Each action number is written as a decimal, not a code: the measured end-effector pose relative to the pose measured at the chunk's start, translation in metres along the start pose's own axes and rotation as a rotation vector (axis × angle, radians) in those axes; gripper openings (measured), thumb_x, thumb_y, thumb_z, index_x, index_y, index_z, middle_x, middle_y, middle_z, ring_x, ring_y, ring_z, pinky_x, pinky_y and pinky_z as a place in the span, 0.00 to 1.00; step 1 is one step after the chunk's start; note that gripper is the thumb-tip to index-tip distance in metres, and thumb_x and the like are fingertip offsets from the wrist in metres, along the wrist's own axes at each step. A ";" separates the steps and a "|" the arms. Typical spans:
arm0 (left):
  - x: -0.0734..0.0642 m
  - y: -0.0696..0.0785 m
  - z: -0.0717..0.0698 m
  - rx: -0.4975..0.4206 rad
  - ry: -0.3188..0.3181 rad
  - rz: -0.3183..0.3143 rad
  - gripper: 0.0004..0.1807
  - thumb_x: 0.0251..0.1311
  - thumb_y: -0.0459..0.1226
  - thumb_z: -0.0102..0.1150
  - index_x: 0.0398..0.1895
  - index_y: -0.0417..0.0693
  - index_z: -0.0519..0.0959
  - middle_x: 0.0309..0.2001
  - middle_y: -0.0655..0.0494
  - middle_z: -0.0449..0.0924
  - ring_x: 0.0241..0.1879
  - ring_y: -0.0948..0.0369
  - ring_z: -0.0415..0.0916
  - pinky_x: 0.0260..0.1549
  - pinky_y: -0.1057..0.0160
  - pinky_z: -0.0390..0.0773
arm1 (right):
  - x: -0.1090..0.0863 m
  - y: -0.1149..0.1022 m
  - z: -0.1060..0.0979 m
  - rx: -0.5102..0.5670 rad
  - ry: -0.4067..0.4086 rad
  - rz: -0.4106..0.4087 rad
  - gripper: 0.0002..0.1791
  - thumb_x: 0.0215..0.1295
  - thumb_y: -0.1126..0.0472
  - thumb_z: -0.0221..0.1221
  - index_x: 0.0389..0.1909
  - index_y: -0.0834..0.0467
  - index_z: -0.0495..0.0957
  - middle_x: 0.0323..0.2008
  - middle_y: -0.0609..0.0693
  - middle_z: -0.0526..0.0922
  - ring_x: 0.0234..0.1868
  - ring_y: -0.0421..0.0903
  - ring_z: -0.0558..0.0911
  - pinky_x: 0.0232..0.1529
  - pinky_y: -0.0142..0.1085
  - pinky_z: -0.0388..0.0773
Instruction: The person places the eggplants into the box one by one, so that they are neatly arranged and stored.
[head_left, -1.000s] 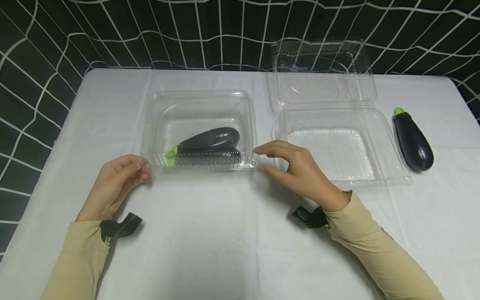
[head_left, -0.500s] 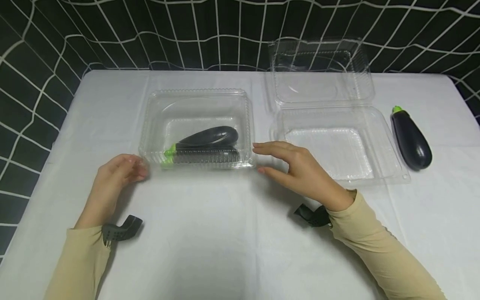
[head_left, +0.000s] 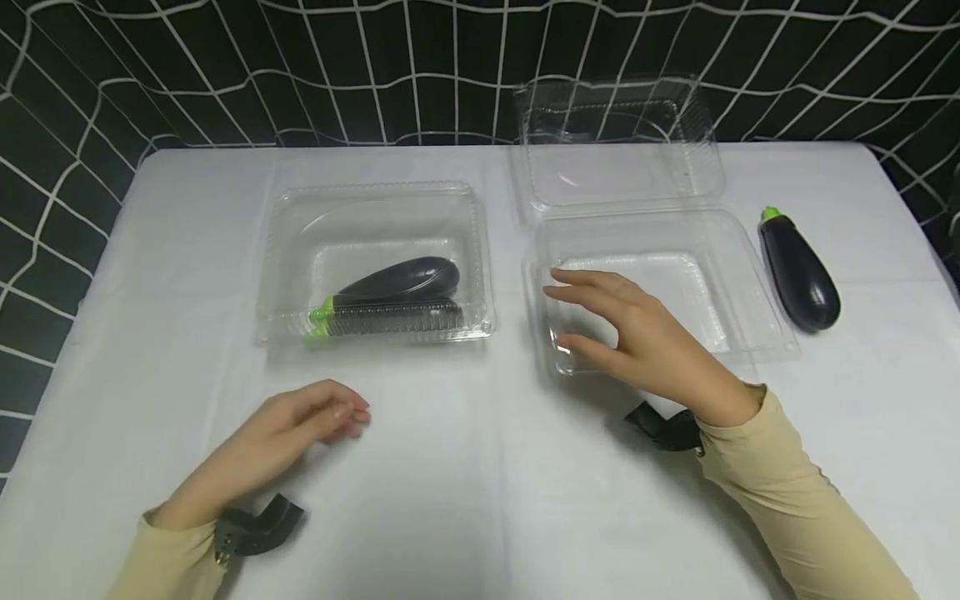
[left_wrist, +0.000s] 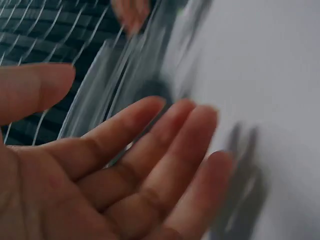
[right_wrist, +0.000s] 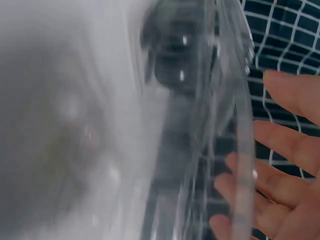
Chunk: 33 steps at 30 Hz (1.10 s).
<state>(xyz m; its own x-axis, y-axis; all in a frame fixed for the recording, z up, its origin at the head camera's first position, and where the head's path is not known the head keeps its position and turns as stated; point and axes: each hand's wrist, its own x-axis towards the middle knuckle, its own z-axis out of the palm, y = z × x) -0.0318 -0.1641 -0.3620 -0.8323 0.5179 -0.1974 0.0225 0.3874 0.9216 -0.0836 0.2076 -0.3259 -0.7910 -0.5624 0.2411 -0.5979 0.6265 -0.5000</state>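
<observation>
A clear plastic clamshell box [head_left: 375, 221] lies with its lid down at the left, and a dark eggplant [head_left: 405, 279] with a green stem shows through it. My left hand [head_left: 300, 425] hovers in front of this box, fingers loosely bent and holding nothing; its bare palm [left_wrist: 65, 195] faces the left wrist camera. Over the near left part of a second clamshell box [head_left: 750, 304], whose lid [head_left: 622, 179] is raised, my right hand [head_left: 645, 342] spreads its fingers, nothing between them. In the right wrist view, clear plastic [right_wrist: 244, 125] overlaps the fingers.
Another dark eggplant [head_left: 801, 271] lies on the white tablecloth [head_left: 420, 467], right of the second box. Behind the table hangs a white net [head_left: 450, 79] on a dark backdrop. Each wrist wears a black strap mount [head_left: 258, 525].
My left hand has left the near left corner of the lidded box and moved right and toward me. The right hand has shifted right, from that box's edge to over the second box.
</observation>
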 end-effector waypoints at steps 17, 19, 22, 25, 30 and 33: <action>0.077 0.065 0.116 0.490 0.111 0.477 0.29 0.67 0.44 0.51 0.65 0.36 0.62 0.67 0.47 0.61 0.67 0.56 0.58 0.65 0.60 0.59 | -0.058 0.049 -0.054 -0.187 0.147 0.171 0.27 0.55 0.62 0.67 0.57 0.60 0.75 0.62 0.59 0.70 0.62 0.61 0.68 0.62 0.53 0.61; 0.085 0.070 0.122 0.538 0.069 0.435 0.34 0.70 0.48 0.45 0.70 0.35 0.53 0.72 0.44 0.49 0.72 0.54 0.45 0.68 0.59 0.51 | -0.064 0.054 -0.061 -0.204 0.157 0.211 0.27 0.55 0.62 0.66 0.57 0.61 0.75 0.62 0.59 0.70 0.62 0.61 0.67 0.62 0.54 0.60; 0.098 0.075 0.131 0.635 0.024 0.391 0.39 0.72 0.52 0.38 0.72 0.34 0.44 0.74 0.41 0.33 0.73 0.51 0.30 0.69 0.59 0.41 | -0.073 0.063 -0.071 -0.227 0.155 0.283 0.26 0.57 0.63 0.65 0.58 0.63 0.74 0.62 0.61 0.69 0.63 0.63 0.65 0.63 0.56 0.58; 0.109 0.078 0.138 0.720 0.037 0.392 0.40 0.72 0.53 0.36 0.72 0.31 0.42 0.73 0.38 0.30 0.73 0.49 0.27 0.69 0.59 0.37 | -0.080 0.074 -0.082 -0.236 0.158 0.352 0.26 0.59 0.63 0.63 0.58 0.65 0.72 0.64 0.63 0.67 0.64 0.64 0.63 0.63 0.57 0.56; 0.124 0.082 0.139 0.759 0.082 0.381 0.39 0.72 0.51 0.37 0.71 0.29 0.43 0.73 0.36 0.30 0.73 0.48 0.28 0.69 0.59 0.37 | -0.094 0.091 -0.098 -0.262 0.174 0.492 0.26 0.62 0.61 0.61 0.59 0.68 0.70 0.64 0.67 0.64 0.62 0.68 0.64 0.59 0.61 0.59; 0.131 0.084 0.136 0.752 0.092 0.345 0.38 0.73 0.49 0.37 0.71 0.28 0.42 0.73 0.36 0.29 0.73 0.47 0.28 0.69 0.59 0.36 | -0.101 0.103 -0.106 -0.276 0.174 0.563 0.27 0.65 0.59 0.59 0.60 0.69 0.68 0.64 0.68 0.63 0.62 0.69 0.63 0.58 0.63 0.58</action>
<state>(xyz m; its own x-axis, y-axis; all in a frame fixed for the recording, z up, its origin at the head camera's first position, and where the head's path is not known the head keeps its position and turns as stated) -0.0631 0.0399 -0.3561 -0.7519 0.6494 0.1136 0.6218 0.6412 0.4497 -0.0788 0.3862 -0.3140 -0.9887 -0.0266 0.1473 -0.0790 0.9287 -0.3624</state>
